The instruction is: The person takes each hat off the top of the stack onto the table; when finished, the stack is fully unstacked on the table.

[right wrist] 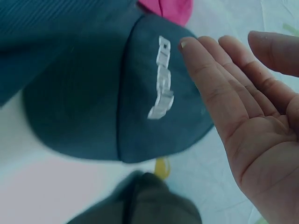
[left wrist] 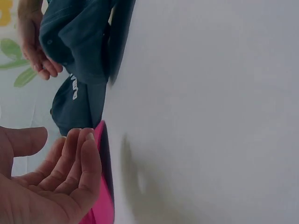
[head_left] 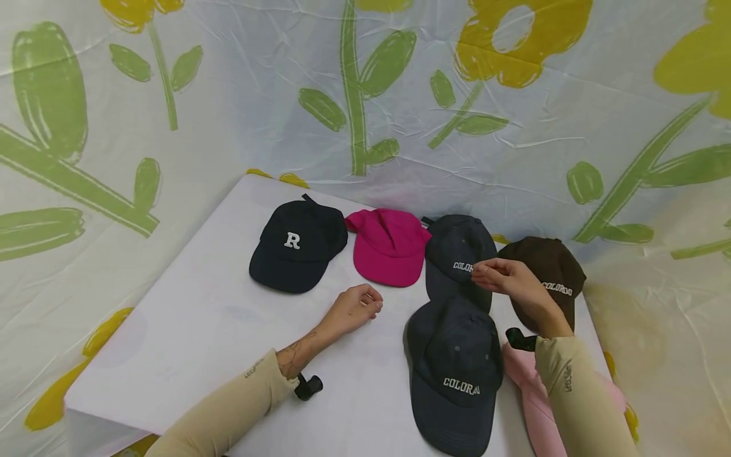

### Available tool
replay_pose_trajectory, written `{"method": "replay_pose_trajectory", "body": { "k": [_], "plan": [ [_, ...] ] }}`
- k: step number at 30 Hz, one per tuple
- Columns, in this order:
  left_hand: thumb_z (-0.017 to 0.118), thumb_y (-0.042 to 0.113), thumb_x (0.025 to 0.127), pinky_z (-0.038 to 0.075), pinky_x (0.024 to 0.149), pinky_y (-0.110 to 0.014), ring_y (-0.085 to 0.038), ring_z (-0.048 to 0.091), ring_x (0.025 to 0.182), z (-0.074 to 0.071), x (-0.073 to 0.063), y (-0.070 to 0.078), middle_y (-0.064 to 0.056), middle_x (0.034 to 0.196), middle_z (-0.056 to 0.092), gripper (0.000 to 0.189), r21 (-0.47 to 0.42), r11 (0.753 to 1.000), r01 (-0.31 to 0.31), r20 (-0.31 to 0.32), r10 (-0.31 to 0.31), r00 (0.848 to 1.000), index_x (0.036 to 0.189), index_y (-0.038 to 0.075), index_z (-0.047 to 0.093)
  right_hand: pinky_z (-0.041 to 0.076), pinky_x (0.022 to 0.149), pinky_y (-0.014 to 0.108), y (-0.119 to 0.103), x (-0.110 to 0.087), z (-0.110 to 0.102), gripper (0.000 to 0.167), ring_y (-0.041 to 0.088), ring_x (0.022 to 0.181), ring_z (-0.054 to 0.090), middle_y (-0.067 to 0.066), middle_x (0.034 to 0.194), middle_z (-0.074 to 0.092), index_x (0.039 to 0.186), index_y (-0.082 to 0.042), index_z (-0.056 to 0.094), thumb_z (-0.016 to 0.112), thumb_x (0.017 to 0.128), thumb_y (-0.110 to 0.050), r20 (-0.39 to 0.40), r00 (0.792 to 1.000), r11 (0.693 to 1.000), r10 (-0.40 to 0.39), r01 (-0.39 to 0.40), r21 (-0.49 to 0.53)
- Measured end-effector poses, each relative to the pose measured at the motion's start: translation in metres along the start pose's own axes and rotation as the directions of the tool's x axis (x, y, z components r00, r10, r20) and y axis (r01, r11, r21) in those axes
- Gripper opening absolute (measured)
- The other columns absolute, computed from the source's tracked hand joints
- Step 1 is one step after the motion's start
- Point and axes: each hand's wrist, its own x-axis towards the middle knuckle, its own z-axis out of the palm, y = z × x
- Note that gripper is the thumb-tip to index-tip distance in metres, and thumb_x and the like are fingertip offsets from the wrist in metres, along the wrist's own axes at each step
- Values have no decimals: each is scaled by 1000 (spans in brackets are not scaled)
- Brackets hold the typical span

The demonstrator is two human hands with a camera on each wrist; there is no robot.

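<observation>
My left hand (head_left: 352, 309) hovers over the white table, just in front of a magenta cap (head_left: 391, 251), its fingers loosely bent around nothing. In the left wrist view the thumb stands apart from the fingertips. My right hand (head_left: 520, 285) is held above the rear dark grey cap (head_left: 457, 238) and overlaps part of its white lettering in the head view. Its fingers are nearly straight and hold nothing in the right wrist view. A second dark grey cap (head_left: 457, 355) with white lettering lies nearer, overlapping the rear cap's brim.
A black cap (head_left: 299, 244) with a white R sits at the left back. At the right are a dark brown cap (head_left: 542, 273) and a pink cap (head_left: 531, 393), partly hidden by my right forearm. Behind the table (head_left: 200, 330) hangs a flower-printed sheet (head_left: 257, 95).
</observation>
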Motion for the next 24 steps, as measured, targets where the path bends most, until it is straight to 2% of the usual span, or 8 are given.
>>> {"method": "replay_pose_trajectory", "body": {
  "k": [5, 14, 24],
  "plan": [
    [66, 13, 96, 52, 70, -26, -14, 65, 79, -9, 2, -1, -8, 93, 70, 10, 63, 998, 1, -49, 2, 999, 103, 6, 68, 56, 92, 24, -14, 20, 9, 47, 19, 113, 70, 36, 134, 58, 136, 13, 53, 52, 107, -24, 14, 1000, 1000, 9, -9, 0],
    [67, 14, 96, 52, 81, -33, -21, 65, 91, -24, 6, -2, -7, 100, 69, 12, 88, 996, 13, -133, -1, 991, 105, 7, 68, 55, 96, 30, -41, 56, 27, 44, 40, 126, 60, 35, 137, 56, 137, 12, 52, 51, 108, -20, 71, 997, 1000, 11, -12, 20],
    [66, 14, 95, 50, 82, -34, -24, 63, 93, -47, 6, -1, -11, 104, 67, 23, 97, 994, 47, -248, -22, 969, 114, 3, 65, 53, 100, 38, -67, 88, 51, 41, 40, 129, 58, 33, 141, 54, 138, 10, 52, 52, 107, -16, 102, 995, 996, 19, -28, 84]
  ]
}}
